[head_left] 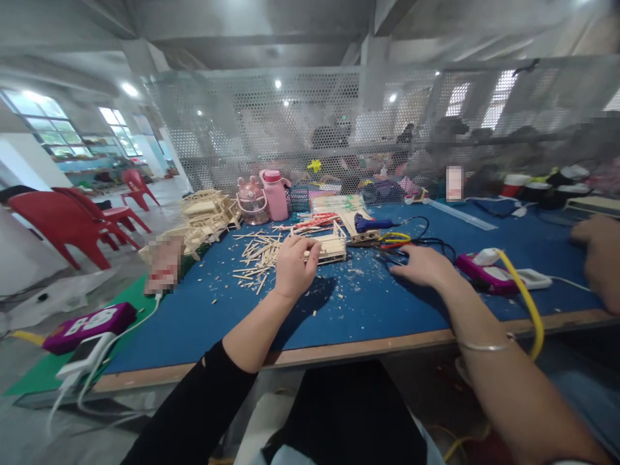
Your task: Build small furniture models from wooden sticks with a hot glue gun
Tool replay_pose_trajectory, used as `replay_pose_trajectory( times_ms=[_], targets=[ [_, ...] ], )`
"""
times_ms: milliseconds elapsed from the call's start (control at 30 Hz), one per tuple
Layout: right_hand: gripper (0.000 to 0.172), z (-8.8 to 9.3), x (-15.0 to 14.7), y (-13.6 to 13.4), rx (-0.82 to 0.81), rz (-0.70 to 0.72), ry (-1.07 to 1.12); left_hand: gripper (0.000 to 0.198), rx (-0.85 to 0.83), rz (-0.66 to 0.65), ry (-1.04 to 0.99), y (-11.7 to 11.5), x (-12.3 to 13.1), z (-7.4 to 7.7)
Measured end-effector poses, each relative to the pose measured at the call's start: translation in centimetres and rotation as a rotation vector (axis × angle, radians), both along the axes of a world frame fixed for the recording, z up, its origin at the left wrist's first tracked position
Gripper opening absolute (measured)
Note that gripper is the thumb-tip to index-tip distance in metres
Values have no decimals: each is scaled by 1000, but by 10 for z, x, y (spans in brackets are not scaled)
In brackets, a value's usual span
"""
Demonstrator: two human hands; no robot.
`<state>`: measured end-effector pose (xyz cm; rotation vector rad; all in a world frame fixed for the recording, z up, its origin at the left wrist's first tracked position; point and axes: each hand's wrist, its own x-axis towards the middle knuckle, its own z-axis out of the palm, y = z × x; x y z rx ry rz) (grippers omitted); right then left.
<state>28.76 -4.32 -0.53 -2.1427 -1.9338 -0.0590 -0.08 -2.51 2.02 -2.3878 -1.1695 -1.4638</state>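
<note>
My left hand (pixel 296 263) is closed on one end of a small wooden stick model (pixel 332 248), a pale railed piece lying on the blue tabletop. My fingers cover its left part. To the right, my right hand (pixel 423 266) reaches low over the table, thumb and fingers apart and slightly blurred. Just beyond its fingertips lie scissors with yellow and red handles (pixel 394 238) and some dark cords. Behind them a blue glue gun (pixel 372 223) rests beside another pale wooden piece (pixel 352 226). Loose wooden sticks (pixel 256 258) are scattered left of my left hand.
Stacked wooden models (pixel 206 216) stand at the left edge, near a pink bottle (pixel 275 197) and a pink jug (pixel 252 203). A purple power strip (pixel 487 272) with a yellow cable lies right. Another person's hand (pixel 600 242) is at far right. A perforated screen (pixel 300 129) runs behind.
</note>
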Motion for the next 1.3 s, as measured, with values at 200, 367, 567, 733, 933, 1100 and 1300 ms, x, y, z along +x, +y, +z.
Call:
replay_pose_trajectory(
  times_ms=[200,367,567,733,933,1100,1300],
  targets=[
    [63,13,-27,-22,299,-85,-122,25,-101,-226,-8,-4,6,-3],
    [30,57,-86,-11,298,579,233,26,-371,-251,-324,0,11,-9],
    [12,57,-130,19,281,728,405,27,-539,-242,-524,11,2,-14],
    [13,33,-130,23,312,565,473,30,-382,-91,-163,9,0,-11],
    [13,10,-133,28,128,325,579,39,-173,207,-425,21,-22,3],
    [17,-2,-132,38,98,337,629,55,-213,14,-121,36,-31,23],
    [13,-5,-118,46,62,353,550,32,-500,-138,280,57,-16,36]
  ],
)
